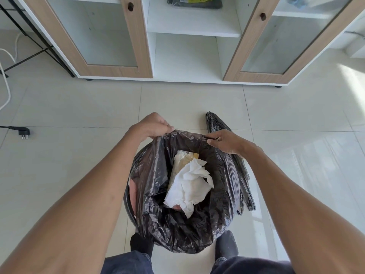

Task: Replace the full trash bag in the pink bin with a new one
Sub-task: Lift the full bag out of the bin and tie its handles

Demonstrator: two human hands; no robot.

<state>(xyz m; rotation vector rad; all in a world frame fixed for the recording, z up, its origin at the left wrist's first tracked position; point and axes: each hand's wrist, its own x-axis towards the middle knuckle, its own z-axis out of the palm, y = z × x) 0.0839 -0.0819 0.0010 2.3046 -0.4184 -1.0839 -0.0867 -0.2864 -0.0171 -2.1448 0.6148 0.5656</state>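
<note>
While left hand (152, 126) and right hand (227, 142) pinch its rim, the trash bag (177, 234) holds tissue (189, 184) and perhaps a wrapper (180, 161).

A home room: pale tiled floor (79, 107), white wood-trimmed glass-door cabinet (110, 36), loose power plug (24, 133) lying on it.
</note>
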